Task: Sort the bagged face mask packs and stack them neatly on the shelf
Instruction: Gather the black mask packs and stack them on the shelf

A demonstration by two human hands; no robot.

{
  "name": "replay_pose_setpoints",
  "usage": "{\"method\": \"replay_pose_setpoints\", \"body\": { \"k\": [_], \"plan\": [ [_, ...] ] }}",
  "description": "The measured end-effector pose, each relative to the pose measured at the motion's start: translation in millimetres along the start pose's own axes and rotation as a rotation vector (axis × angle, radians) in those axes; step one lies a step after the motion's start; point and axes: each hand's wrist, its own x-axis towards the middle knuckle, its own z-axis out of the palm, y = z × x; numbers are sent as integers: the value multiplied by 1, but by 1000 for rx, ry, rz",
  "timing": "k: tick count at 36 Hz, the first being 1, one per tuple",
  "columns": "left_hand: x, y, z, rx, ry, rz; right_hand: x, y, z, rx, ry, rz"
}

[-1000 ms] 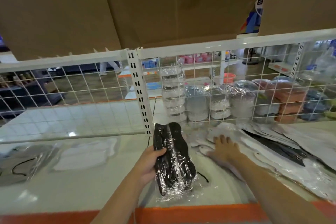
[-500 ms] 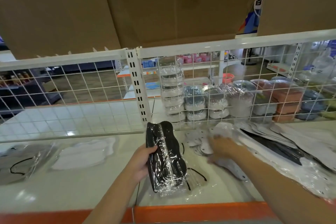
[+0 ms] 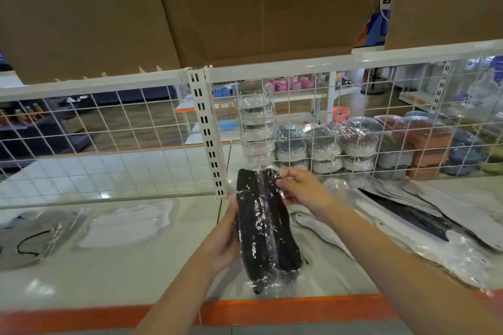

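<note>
A bundle of black face mask packs [image 3: 268,228] in clear plastic stands upright above the white shelf [image 3: 152,275]. My left hand [image 3: 224,236] grips its left side. My right hand [image 3: 302,189] pinches the top right edge of the bundle. A white mask pack [image 3: 128,224] and a grey mask pack [image 3: 32,236] lie flat at the left. A spread pile of white and black mask packs [image 3: 424,220] covers the shelf at the right. Another white pack [image 3: 321,228] lies under my right forearm.
A white wire grid [image 3: 109,144] with a slotted upright post [image 3: 208,139] backs the shelf. Wrapped bowls and containers [image 3: 326,144] stand behind the grid. Cardboard boxes [image 3: 245,8] sit overhead. The shelf's front edge is orange [image 3: 272,310].
My right hand left the pile at the right and came up to pinch the top of the black bundle. My left hand lifted the bundle higher and more upright.
</note>
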Motion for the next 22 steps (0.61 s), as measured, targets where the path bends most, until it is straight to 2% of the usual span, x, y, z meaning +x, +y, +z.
{"method": "replay_pose_setpoints", "body": {
  "k": [3,6,11,15,17,18,20,22],
  "plan": [
    [-2,-2,0,59,76,12,7,18,6,-265,110,-13],
    [-3,-3,-6,57,106,2,10,29,-1,-333,162,55],
    [-5,-5,-8,43,131,-45,8,37,1,-270,187,111],
    [-2,-13,-5,137,248,-67,7,35,16,34,30,183],
    [0,-15,-8,156,307,-60,12,37,17,33,0,178],
    [-1,-15,-9,162,324,-53,16,39,12,-99,16,144],
    [-2,-12,-14,164,336,-40,20,45,-5,-585,61,93],
    [-4,-7,-20,161,343,-10,20,62,-27,-957,88,148]
  ]
}}
